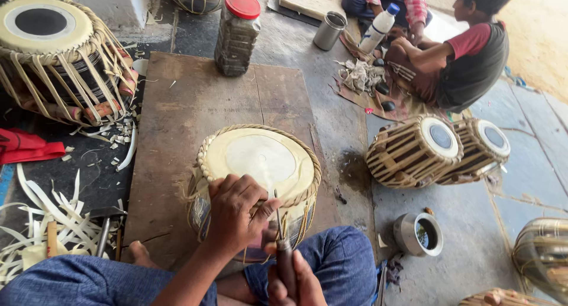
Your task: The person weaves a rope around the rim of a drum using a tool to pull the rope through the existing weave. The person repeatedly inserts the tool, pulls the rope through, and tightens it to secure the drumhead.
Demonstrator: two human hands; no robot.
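A wooden board (177, 117) lies on the floor, and on it, wedged against the person's knees, sits the drum (257, 176), its pale skin face up and laced rim toward them. It looks heavy and stiff in the shell, the skin taut and easy to mark; best gripped at the braided rim. The left hand (234, 214) is curled over that rim, clamping the lacing. The right hand (293, 279) is closed round a wooden-handled awl (281, 241), tip at the straps.
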